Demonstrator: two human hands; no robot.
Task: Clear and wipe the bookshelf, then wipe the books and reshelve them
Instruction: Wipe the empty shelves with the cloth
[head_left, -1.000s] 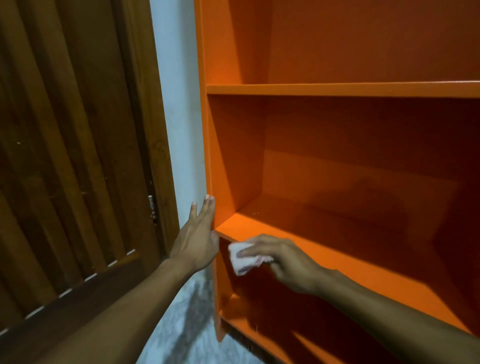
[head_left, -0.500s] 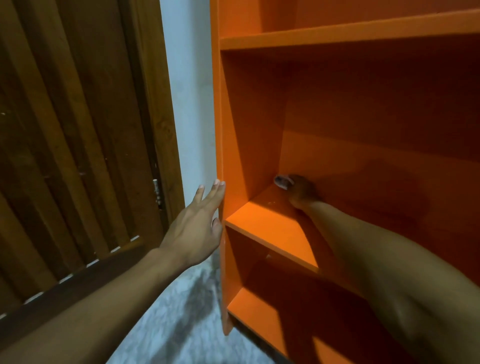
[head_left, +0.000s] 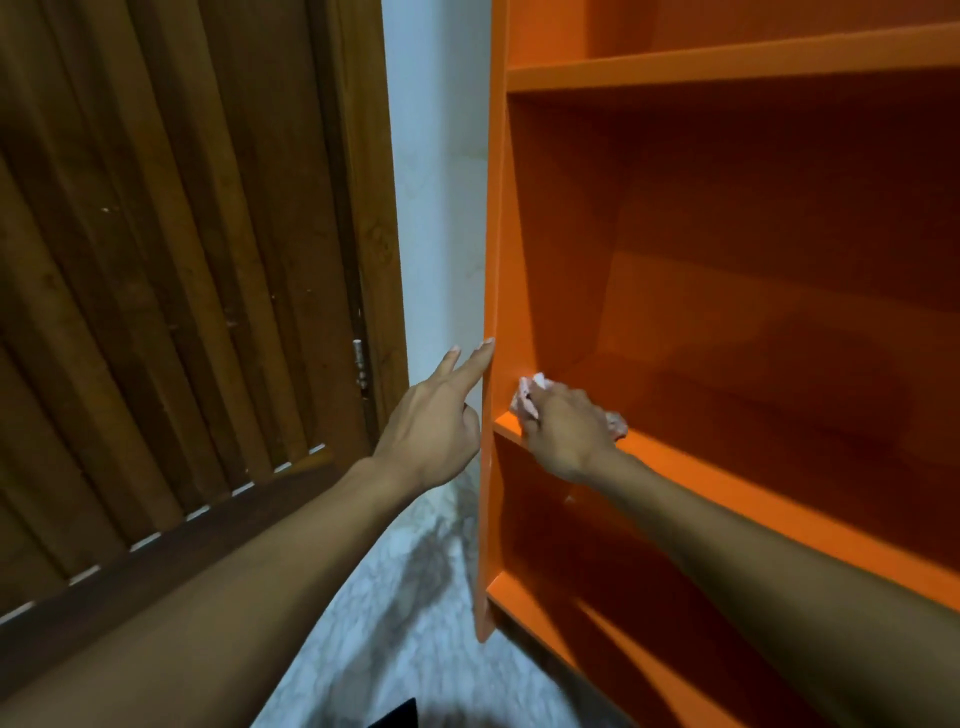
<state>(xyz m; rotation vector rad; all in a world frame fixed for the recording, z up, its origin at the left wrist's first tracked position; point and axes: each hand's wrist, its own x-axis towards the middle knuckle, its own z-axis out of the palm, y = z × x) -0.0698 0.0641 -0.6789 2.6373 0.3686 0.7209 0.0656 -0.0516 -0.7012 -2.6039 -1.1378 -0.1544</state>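
An orange bookshelf (head_left: 727, 62) fills the right half of the view, its compartments bare of books. My right hand (head_left: 563, 431) presses a crumpled white cloth (head_left: 530, 392) onto the front left corner of the middle shelf board (head_left: 753, 499), against the left side panel. My left hand (head_left: 436, 421) lies flat on the outside of that side panel (head_left: 491, 312), fingers stretched upward and holding nothing. No books are in view.
A dark brown slatted wooden door (head_left: 171, 291) stands at the left with a metal hinge (head_left: 358, 364). A strip of white wall (head_left: 441, 182) separates door and shelf. Pale marbled floor (head_left: 395, 623) lies below, with a dark object (head_left: 395, 717) at the bottom edge.
My right hand has drawn the cloth from the back left corner of the shelf board forward to its front left corner. My left hand stays on the side panel.
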